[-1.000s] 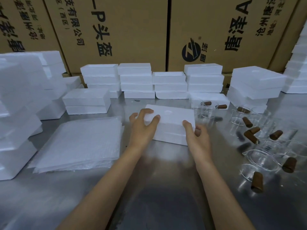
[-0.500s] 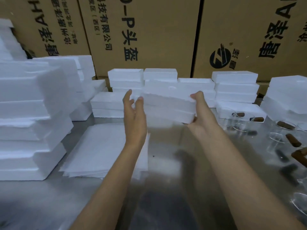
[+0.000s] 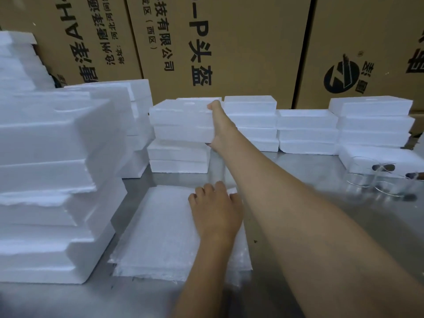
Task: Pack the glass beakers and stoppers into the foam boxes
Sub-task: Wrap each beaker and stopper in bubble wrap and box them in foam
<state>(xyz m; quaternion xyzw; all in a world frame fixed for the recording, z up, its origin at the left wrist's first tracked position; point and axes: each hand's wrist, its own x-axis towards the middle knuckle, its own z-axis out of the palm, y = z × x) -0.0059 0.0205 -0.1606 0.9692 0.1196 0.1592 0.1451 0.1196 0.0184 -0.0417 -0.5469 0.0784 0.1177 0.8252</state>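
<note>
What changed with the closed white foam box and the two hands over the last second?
The closed white foam box went from the table centre up onto the back-left stack; only the right hand holds it. The left hand let go and rests on the white foam sheets. The glass beakers stayed put.

- I see plain white foam boxes [image 3: 181, 121] across the left and centre of the frame.
- Upper frame: tan cardboard cartons [image 3: 241, 47] — black printed characters and a round black logo.
- The table [image 3: 321, 203] reads silver-grey.
- Lower centre — translucent white sheets [image 3: 160, 230].
</note>
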